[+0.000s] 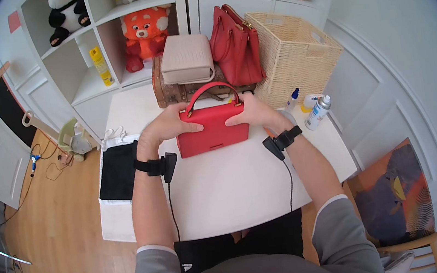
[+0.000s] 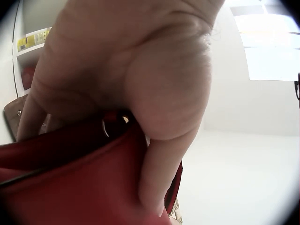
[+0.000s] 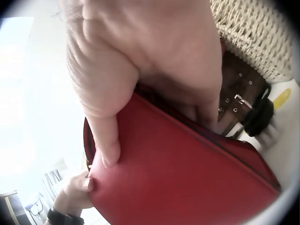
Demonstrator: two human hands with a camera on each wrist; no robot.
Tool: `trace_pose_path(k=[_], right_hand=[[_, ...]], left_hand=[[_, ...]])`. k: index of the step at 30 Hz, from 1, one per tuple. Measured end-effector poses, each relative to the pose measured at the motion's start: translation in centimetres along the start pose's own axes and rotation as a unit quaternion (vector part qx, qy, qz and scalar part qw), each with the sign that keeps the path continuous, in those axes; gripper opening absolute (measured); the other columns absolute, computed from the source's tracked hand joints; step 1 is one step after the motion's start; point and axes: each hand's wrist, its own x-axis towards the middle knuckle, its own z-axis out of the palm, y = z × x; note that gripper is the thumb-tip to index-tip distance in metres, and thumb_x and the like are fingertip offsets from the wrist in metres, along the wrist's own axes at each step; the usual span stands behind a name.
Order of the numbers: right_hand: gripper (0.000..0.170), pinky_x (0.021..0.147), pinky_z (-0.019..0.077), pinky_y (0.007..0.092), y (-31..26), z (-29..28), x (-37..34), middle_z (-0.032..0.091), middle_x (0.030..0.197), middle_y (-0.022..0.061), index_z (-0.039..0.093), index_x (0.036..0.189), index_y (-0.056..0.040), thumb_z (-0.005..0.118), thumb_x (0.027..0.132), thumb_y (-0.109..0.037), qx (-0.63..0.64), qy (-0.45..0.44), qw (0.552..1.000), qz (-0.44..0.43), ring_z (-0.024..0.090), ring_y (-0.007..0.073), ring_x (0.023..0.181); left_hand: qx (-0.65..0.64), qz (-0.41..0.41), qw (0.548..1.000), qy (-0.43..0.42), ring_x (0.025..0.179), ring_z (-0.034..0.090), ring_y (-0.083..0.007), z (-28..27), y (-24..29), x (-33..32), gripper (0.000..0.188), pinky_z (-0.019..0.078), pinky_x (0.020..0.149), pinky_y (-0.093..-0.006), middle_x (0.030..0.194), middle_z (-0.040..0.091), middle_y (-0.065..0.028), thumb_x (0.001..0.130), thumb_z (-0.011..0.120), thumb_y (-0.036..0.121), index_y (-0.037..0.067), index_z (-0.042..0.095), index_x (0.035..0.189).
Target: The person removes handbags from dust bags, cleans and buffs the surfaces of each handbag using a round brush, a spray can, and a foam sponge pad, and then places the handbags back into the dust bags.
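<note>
Arms extended forward; left grip, right grip pinching, thumbs pointing inward.

Your left hand and right hand grip opposite sides of a red handbag. Its top handle stands up in an arch.

Front red handbag: smooth, leather-like, soft sheen. Basket: rough, woven. Floor: wood-look, smooth.

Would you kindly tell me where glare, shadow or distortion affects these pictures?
Head view: dark corners, the right wall bowing; left wrist view: a bright panel overexposed, the red bag shadowed inside; right wrist view: background at left washed out.
</note>
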Motion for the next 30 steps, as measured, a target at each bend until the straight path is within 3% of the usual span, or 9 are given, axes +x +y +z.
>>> trace_pose_path(k=[2, 4, 12, 14, 16, 18, 19, 22, 30], right_hand=[[0.057, 0.087, 0.0543, 0.0331, -0.1, 0.2, 0.2, 0.072, 0.101, 0.0096, 0.065, 0.111, 0.0016, 0.098, 0.069, -0.019, 0.018, 0.002, 1.000, -0.001, 0.068, 0.0185, 0.095], [0.060, 0.089, 0.0538, 0.0333, 0.1, 0.1, 0.5, 0.072, 0.102, 0.0110, 0.065, 0.112, 0.0022, 0.099, 0.068, -0.022, 0.024, 0.005, 1.000, 0.001, 0.068, 0.0191, 0.097], [0.068, 0.093, 0.0537, 0.0349, -1.6, -0.7, 1.0, 0.074, 0.110, 0.0131, 0.066, 0.122, 0.0042, 0.097, 0.069, -0.024, -0.004, -0.010, 0.998, 0.056, 0.070, 0.0240, 0.102], [0.073, 0.098, 0.0527, 0.0360, -2.0, -0.9, 1.0, 0.071, 0.120, 0.0136, 0.064, 0.128, 0.0019, 0.097, 0.068, -0.021, -0.028, -0.028, 0.997, 0.062, 0.067, 0.0232, 0.111], [0.077, 0.099, 0.0522, 0.0366, -2.0, -0.6, 0.5, 0.069, 0.123, 0.0146, 0.061, 0.131, 0.0020, 0.097, 0.068, -0.022, -0.053, 0.004, 0.996, 0.068, 0.066, 0.0242, 0.113], [0.071, 0.091, 0.0524, 0.0338, -3.0, -0.6, 0.1, 0.069, 0.108, 0.0107, 0.063, 0.121, 0.0040, 0.097, 0.067, -0.027, -0.037, 0.017, 0.996, 0.076, 0.066, 0.0212, 0.100], [0.069, 0.091, 0.0521, 0.0336, -2.8, -0.4, 0.1, 0.068, 0.108, 0.0109, 0.063, 0.119, 0.0036, 0.097, 0.067, -0.026, -0.008, 0.022, 0.995, 0.094, 0.066, 0.0207, 0.101], [0.078, 0.100, 0.0514, 0.0367, -3.5, -0.9, 0.1, 0.067, 0.120, 0.0136, 0.058, 0.130, 0.0043, 0.097, 0.069, -0.024, -0.037, -0.005, 0.990, 0.133, 0.064, 0.0238, 0.113], [0.075, 0.096, 0.0535, 0.0339, -3.2, -1.8, -0.5, 0.069, 0.116, 0.0121, 0.062, 0.126, 0.0061, 0.099, 0.069, -0.026, -0.032, -0.006, 0.994, 0.107, 0.066, 0.0205, 0.107]], left_hand=[[-0.003, -0.002, 1.000, -0.001, 0.108, 0.071, -0.0241, -0.1, -0.1, 0.4, 0.075, 0.0540, 0.099, -0.0348, 0.115, 0.076, -0.0163, 0.078, 0.095, 0.027, -0.003, 0.064, 0.139], [0.027, -0.018, 0.999, 0.003, 0.107, 0.072, -0.0246, -0.2, -0.4, 0.7, 0.075, 0.0543, 0.099, -0.0352, 0.115, 0.076, -0.0168, 0.078, 0.095, 0.027, -0.005, 0.063, 0.138], [0.012, 0.009, 0.997, 0.076, 0.105, 0.073, -0.0254, 0.4, -1.7, 0.3, 0.069, 0.0561, 0.095, -0.0349, 0.110, 0.076, -0.0173, 0.078, 0.095, 0.035, -0.006, 0.067, 0.126], [0.012, 0.011, 0.996, 0.085, 0.104, 0.073, -0.0255, 0.3, -1.6, 0.1, 0.068, 0.0563, 0.094, -0.0349, 0.108, 0.076, -0.0176, 0.078, 0.094, 0.037, -0.006, 0.067, 0.123], [0.036, 0.012, 0.997, 0.069, 0.102, 0.073, -0.0259, 0.1, -1.1, 0.0, 0.069, 0.0564, 0.093, -0.0349, 0.107, 0.076, -0.0192, 0.077, 0.094, 0.039, -0.007, 0.067, 0.120], [0.035, -0.007, 0.997, 0.062, 0.101, 0.074, -0.0263, -0.2, -1.3, 0.3, 0.071, 0.0567, 0.091, -0.0349, 0.106, 0.076, -0.0200, 0.076, 0.094, 0.043, -0.007, 0.067, 0.119], [0.036, -0.015, 0.997, 0.060, 0.101, 0.074, -0.0264, -0.2, -1.4, 0.5, 0.073, 0.0570, 0.090, -0.0351, 0.106, 0.076, -0.0200, 0.075, 0.094, 0.045, -0.007, 0.067, 0.118], [0.054, -0.022, 0.996, 0.060, 0.099, 0.074, -0.0267, -0.3, -1.2, 0.6, 0.077, 0.0579, 0.087, -0.0354, 0.105, 0.076, -0.0203, 0.074, 0.093, 0.051, -0.007, 0.067, 0.117], [0.047, -0.021, 0.998, 0.043, 0.095, 0.075, -0.0259, -0.1, -0.3, -0.2, 0.077, 0.0583, 0.086, -0.0356, 0.100, 0.076, -0.0198, 0.075, 0.092, 0.053, -0.008, 0.067, 0.116]])
